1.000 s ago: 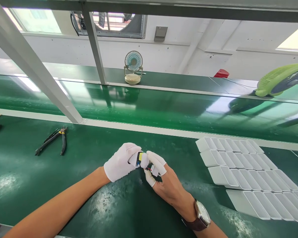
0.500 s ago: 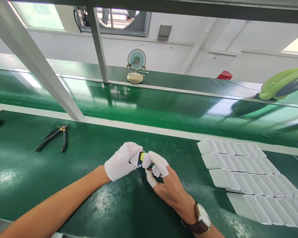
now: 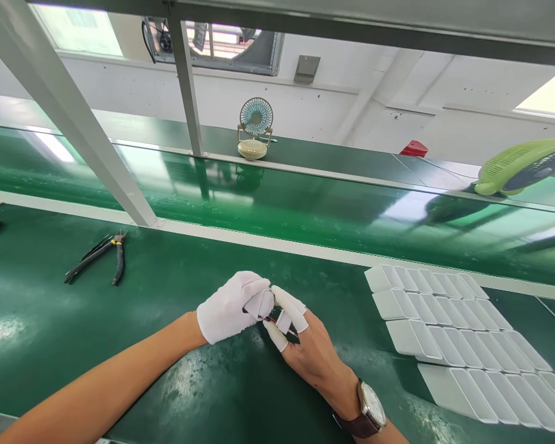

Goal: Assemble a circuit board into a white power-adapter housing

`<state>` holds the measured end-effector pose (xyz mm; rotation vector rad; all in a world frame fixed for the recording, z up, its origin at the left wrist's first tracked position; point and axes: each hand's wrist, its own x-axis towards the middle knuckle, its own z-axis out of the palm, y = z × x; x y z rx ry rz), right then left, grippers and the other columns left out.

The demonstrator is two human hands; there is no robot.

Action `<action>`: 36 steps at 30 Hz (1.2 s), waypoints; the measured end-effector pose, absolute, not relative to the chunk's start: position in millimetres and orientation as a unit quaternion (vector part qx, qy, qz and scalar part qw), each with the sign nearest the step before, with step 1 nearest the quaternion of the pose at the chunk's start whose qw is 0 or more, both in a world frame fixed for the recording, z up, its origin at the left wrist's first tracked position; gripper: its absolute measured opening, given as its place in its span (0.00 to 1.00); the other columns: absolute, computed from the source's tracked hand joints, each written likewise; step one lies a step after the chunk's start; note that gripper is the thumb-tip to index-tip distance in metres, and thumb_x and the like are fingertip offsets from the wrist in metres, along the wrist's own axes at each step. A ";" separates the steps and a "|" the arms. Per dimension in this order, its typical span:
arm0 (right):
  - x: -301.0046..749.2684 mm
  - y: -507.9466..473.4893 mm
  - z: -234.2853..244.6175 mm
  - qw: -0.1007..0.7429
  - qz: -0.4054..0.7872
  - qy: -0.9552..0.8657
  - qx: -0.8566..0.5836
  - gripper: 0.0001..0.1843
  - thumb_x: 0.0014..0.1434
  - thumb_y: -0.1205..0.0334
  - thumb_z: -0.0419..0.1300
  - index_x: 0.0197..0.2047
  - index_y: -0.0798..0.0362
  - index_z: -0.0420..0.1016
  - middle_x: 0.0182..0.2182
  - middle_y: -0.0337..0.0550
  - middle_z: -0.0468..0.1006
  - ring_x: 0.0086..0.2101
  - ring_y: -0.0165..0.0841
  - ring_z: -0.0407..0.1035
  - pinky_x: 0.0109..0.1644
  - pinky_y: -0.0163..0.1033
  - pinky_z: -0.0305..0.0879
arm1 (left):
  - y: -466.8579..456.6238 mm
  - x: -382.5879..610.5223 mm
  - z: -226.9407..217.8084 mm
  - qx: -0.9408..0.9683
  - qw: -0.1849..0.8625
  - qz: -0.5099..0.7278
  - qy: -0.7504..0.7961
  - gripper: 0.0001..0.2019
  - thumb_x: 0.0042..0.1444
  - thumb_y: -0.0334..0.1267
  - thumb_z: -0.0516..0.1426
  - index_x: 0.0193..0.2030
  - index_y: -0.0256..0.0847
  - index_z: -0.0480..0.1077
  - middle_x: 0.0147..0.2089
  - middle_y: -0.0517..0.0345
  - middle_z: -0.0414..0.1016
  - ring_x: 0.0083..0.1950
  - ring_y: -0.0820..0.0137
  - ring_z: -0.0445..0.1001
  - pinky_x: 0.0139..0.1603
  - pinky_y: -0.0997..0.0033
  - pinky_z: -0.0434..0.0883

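Both hands close on a small white housing, lower centre of the frame

Your left hand (image 3: 234,308), in a white cloth glove, is closed around a small, white, round-ended housing (image 3: 261,304), apparently plastic, just below the middle of the frame. Your right hand (image 3: 308,348), with pale covers on some fingers, pinches a small white block (image 3: 284,322) at the housing's lower right. The hands nearly meet, with both pieces raised between them over the dark green worktop (image 3: 333,277). Thin red and dark wires (image 3: 272,319) show in the gap; where they end is hidden.

Expect the housing to be light and stiff, its smooth shell perhaps a little slippery under cloth. The wires look like the fragile part: they would likely bend easily and could pull loose if tugged. Hold the housing by its broad sides and the block by its body, keeping your fingertips off the wires.
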<state>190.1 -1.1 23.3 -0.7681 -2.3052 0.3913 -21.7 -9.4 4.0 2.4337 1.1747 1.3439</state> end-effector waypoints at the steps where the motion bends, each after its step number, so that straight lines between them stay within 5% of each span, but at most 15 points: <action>1: 191.0 -0.9 24.7 0.334 0.158 -0.882 -0.292 0.32 0.68 0.62 0.58 0.72 0.49 0.53 0.50 0.54 0.78 0.50 0.43 0.75 0.53 0.50 0.77 | -10.7 -21.3 2.5 0.802 0.073 0.445 0.393 0.33 0.57 0.25 0.57 0.68 0.47 0.53 0.53 0.47 0.73 0.55 0.61 0.75 0.53 0.54 0.77; 4: 195.5 1.4 28.3 0.348 0.206 -0.868 -0.287 0.28 0.67 0.58 0.59 0.68 0.49 0.61 0.54 0.54 0.77 0.51 0.43 0.75 0.52 0.47 0.77 | -14.6 -21.3 -1.2 0.789 0.127 0.430 0.420 0.33 0.55 0.31 0.62 0.67 0.45 0.57 0.57 0.43 0.73 0.58 0.56 0.74 0.54 0.54 0.77; 9: 196.9 9.0 23.9 0.390 0.229 -0.836 -0.311 0.20 0.69 0.67 0.52 0.61 0.47 0.71 0.52 0.49 0.79 0.50 0.38 0.76 0.54 0.46 0.77 | -12.0 -29.4 5.1 0.746 0.263 0.416 0.449 0.17 0.56 0.32 0.60 0.53 0.44 0.72 0.46 0.52 0.80 0.44 0.64 0.80 0.45 0.62 0.80; 13: 189.6 10.7 17.8 0.354 0.197 -0.869 -0.285 0.22 0.67 0.67 0.56 0.62 0.43 0.71 0.58 0.49 0.75 0.56 0.40 0.72 0.58 0.48 0.75 | -10.3 -38.4 10.6 0.710 0.284 0.427 0.483 0.19 0.52 0.40 0.65 0.51 0.42 0.74 0.47 0.51 0.80 0.46 0.62 0.80 0.49 0.59 0.79; 17: 184.5 9.7 15.0 0.322 0.158 -0.892 -0.275 0.25 0.67 0.67 0.56 0.65 0.40 0.68 0.57 0.49 0.74 0.55 0.40 0.73 0.57 0.48 0.76 | -12.2 -43.2 12.7 0.651 0.319 0.410 0.554 0.14 0.60 0.45 0.59 0.49 0.41 0.75 0.47 0.53 0.81 0.42 0.65 0.80 0.44 0.64 0.79; 26: 177.3 13.6 14.6 0.282 0.100 -0.923 -0.244 0.25 0.67 0.66 0.58 0.66 0.40 0.67 0.59 0.49 0.72 0.55 0.41 0.73 0.57 0.47 0.76 | -6.7 -44.7 13.7 0.541 0.502 0.457 0.497 0.15 0.55 0.41 0.63 0.50 0.42 0.77 0.48 0.53 0.82 0.48 0.62 0.80 0.50 0.60 0.79; 30: 170.4 12.6 11.8 0.279 0.106 -0.921 -0.251 0.25 0.67 0.65 0.58 0.66 0.40 0.67 0.58 0.48 0.74 0.51 0.39 0.76 0.54 0.44 0.77 | -5.4 -48.8 8.6 0.541 0.536 0.458 0.458 0.27 0.53 0.46 0.66 0.58 0.41 0.72 0.52 0.49 0.80 0.49 0.60 0.79 0.49 0.57 0.78; 36: 167.4 19.5 26.7 0.366 0.089 -0.890 -0.256 0.25 0.65 0.70 0.57 0.62 0.40 0.71 0.54 0.47 0.76 0.48 0.37 0.77 0.51 0.41 0.78 | -3.4 -57.0 4.5 0.570 0.493 0.505 0.421 0.41 0.52 0.66 0.61 0.64 0.39 0.66 0.56 0.39 0.76 0.46 0.58 0.78 0.42 0.58 0.77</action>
